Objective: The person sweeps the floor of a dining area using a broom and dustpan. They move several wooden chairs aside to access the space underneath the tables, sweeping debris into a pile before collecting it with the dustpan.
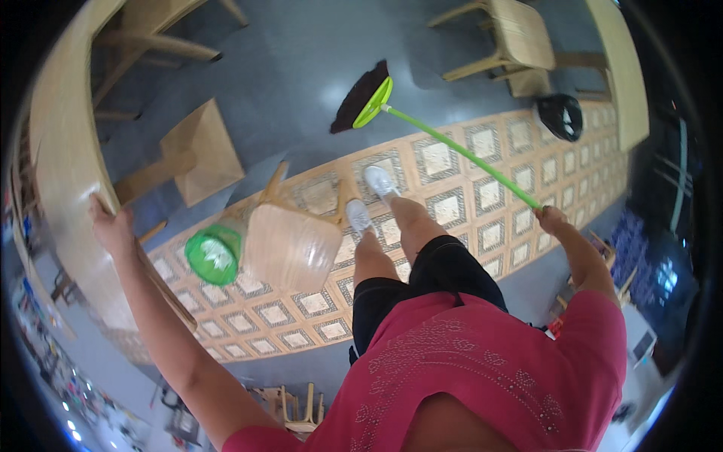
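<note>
My right hand (551, 219) grips the top end of a bright green broom handle (463, 151). The handle slants away to a broom head (373, 103) with dark bristles and a lime-green frame, on the grey floor ahead of my feet. To the left, my left hand (113, 226) is on the edge of a long pale wooden table (62, 147), its fingers bent at the rim. Between that hand and my legs stands a wooden seat (291, 246) with light legs. Beside it is a small bin with a green bag liner (213, 255), white waste inside.
A patterned tile strip (446, 206) crosses the grey floor (305, 45) under my white shoes. A black-lined bin (559, 117) and a wooden chair (522, 34) stand at the upper right, near another table (624, 85). A square table base (202, 151) stands at the left.
</note>
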`<state>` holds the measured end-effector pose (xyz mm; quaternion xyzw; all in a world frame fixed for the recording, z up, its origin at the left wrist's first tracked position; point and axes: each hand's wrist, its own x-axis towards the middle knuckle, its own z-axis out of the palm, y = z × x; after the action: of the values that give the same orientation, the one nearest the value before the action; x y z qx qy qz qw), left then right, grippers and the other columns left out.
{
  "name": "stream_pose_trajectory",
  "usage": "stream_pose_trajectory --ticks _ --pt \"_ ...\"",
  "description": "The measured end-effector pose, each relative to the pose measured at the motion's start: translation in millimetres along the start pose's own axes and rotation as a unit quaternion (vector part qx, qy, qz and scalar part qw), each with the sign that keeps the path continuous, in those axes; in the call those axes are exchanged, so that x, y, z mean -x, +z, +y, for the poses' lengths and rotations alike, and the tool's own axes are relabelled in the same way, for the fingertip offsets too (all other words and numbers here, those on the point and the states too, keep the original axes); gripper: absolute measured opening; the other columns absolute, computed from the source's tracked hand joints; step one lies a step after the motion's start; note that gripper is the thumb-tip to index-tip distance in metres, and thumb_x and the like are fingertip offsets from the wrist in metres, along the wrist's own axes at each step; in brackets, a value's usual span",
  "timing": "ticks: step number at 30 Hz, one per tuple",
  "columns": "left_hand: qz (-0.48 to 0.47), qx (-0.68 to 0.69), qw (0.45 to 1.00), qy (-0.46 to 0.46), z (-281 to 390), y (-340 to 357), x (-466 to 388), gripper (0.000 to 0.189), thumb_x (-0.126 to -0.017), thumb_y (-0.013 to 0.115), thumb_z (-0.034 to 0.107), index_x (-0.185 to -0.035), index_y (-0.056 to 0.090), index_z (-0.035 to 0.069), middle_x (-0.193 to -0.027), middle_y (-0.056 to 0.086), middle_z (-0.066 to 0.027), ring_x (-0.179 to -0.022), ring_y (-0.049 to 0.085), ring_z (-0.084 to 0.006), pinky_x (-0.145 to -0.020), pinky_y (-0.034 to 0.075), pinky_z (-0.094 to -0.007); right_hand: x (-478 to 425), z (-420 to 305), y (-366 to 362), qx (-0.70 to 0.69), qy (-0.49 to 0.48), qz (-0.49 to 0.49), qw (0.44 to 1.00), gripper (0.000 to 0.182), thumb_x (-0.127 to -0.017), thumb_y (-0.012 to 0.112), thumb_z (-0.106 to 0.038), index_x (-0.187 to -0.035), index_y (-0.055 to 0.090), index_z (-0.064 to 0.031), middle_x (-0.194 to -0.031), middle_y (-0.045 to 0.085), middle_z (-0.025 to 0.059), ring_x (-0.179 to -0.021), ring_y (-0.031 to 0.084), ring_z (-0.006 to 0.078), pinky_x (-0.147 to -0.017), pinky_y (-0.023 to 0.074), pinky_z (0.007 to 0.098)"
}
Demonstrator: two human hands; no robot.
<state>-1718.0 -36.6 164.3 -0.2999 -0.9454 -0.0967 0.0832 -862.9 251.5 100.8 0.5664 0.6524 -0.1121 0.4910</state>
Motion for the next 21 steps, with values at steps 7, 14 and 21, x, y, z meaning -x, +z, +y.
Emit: stream_pose_trajectory --ticks 7,14,21 --pt "-0.033 -0.159 0.987 -0.011 66 23 18 0.074 -0.056 0.06 0.023 -0.126 0.04 0.011 -0.109 0.051 -0.0154 -0.093 0.054 -0.0378 -0.08 0.043 -0.0431 132 105 143 -0.11 0.131 -0.13 0.977 0.053 -0.084 0.043 -0.047 -0.075 0.06 0.002 -0.072 0.059 0.0238 -0.075 0.058 0.0402 -0.064 0.0452 0.0459" --pt "-0.014 -0.211 0.976 -0.051 80 41 42 0.07 -0.06 0.063 0.024 -0.125 0.038 0.018 -0.114 0.045 -0.0099 -0.1 0.048 -0.0358 -0.078 0.042 -0.0526 246 198 220 0.086 -0.07 -0.234 0.966 0.047 -0.089 0.035 -0.04 -0.089 0.058 0.0009 -0.074 0.06 0.0225 -0.068 0.06 0.0394 -0.056 0.0473 0.0486" --pt "0.068 0.033 0.981 0.178 117 18 137 0.066 -0.073 0.063 0.017 -0.132 0.033 0.008 -0.135 0.029 -0.0226 -0.126 0.022 -0.0422 -0.102 0.02 -0.0493 291 163 120 -0.033 0.161 -0.148 0.975 0.052 -0.08 0.046 -0.045 -0.071 0.062 0.0028 -0.068 0.059 0.0227 -0.067 0.059 0.0383 -0.06 0.0441 0.0467"
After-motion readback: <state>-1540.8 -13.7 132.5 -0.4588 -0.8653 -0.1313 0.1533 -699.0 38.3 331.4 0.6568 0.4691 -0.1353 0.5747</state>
